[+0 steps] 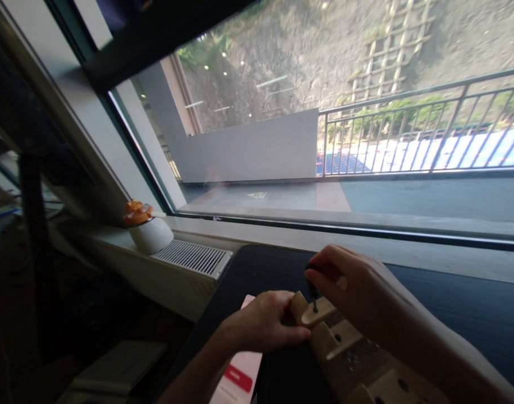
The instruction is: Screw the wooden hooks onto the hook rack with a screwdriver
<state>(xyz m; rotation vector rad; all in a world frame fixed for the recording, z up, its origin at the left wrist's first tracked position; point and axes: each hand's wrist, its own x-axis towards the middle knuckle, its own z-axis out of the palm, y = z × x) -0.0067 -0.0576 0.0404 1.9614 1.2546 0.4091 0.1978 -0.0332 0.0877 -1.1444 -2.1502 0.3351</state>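
Note:
My right hand (pixel 349 278) is closed around the dark handle of a small screwdriver (pixel 312 287), held nearly upright. Its metal tip meets a light wooden piece (pixel 322 314) near one rounded end. From the left, my left hand (pixel 267 320) grips the end of that wooden piece, with thumb and fingers around its edge. Nearer to me sits a second wooden piece (pixel 345 335) with a dark round hole, and a third one (pixel 394 387) lies at the bottom edge. Several small metal screws (pixel 353 360) lie between them.
A phone (pixel 240 370) with a pink and red screen lies partly under my left wrist on the dark table (pixel 265 261). Beyond the table run a white sill and a large window (pixel 261 163). A white pot-like object (pixel 151 235) with an orange top stands left, beside a vent grille (pixel 193 258).

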